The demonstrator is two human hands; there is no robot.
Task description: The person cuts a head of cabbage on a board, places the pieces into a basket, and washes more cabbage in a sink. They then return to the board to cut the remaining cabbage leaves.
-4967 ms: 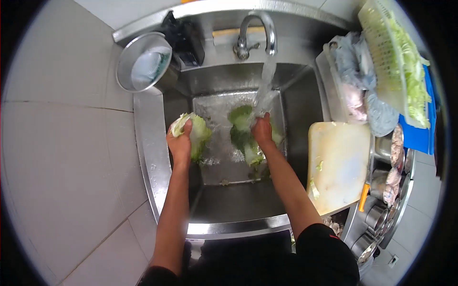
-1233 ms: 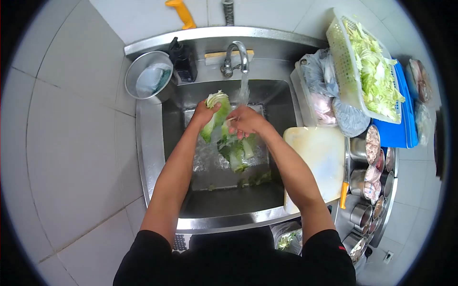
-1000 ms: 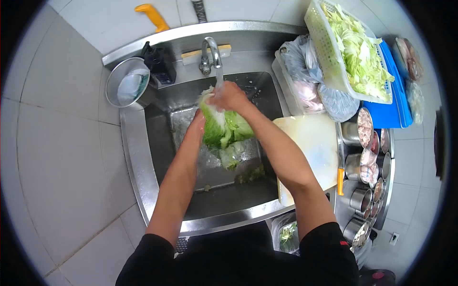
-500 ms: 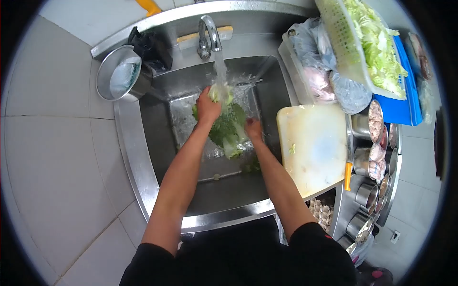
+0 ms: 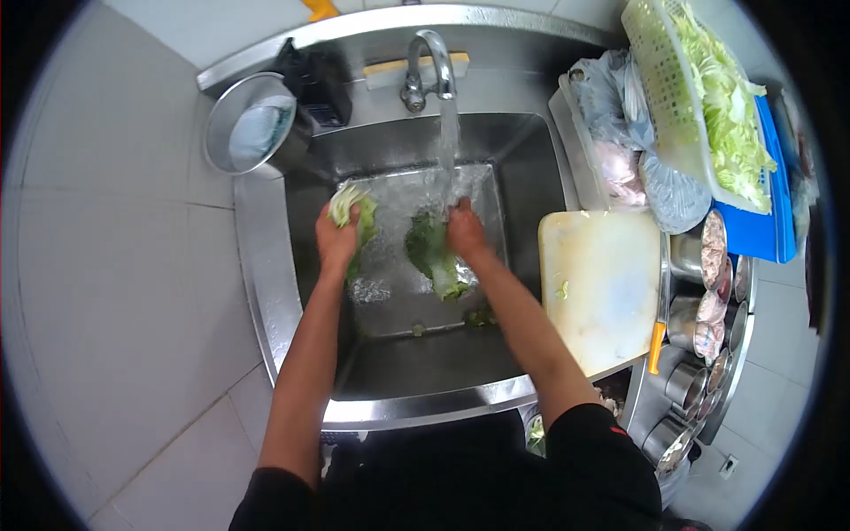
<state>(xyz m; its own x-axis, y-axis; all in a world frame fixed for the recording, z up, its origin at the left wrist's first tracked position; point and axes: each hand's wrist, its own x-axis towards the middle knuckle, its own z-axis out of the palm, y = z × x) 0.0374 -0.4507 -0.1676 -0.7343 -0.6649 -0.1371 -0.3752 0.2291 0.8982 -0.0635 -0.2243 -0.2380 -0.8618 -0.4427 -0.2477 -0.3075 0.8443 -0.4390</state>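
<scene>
My left hand [image 5: 337, 235] is closed around a bunch of lettuce [image 5: 352, 207], its pale cut end up and green leaf hanging below, at the left side of the steel sink [image 5: 390, 380]. Curled and partly blurred, my right hand [image 5: 467, 232] is under the stream from the tap [image 5: 431, 66]. A dark green lettuce leaf [image 5: 432, 252] with a pale rib lies in the water right against that hand. What the right fingers hold, if anything, is hidden. Shallow water moves over the sink floor, and small leaf scraps [image 5: 479, 317] lie near its front.
To the right are a white cutting board [image 5: 598, 283] and an orange-handled knife [image 5: 657, 345]. Beyond them stand metal pots [image 5: 686, 385] of food. A basket of cut greens [image 5: 722, 115] and bagged food [image 5: 673, 190] occupy the back right; a metal pot [image 5: 252, 124] stands at back left.
My left hand has carried its lettuce bunch left, out from under the stream. My right hand has shifted toward the water stream and against the leaf. The view has moved slightly.
</scene>
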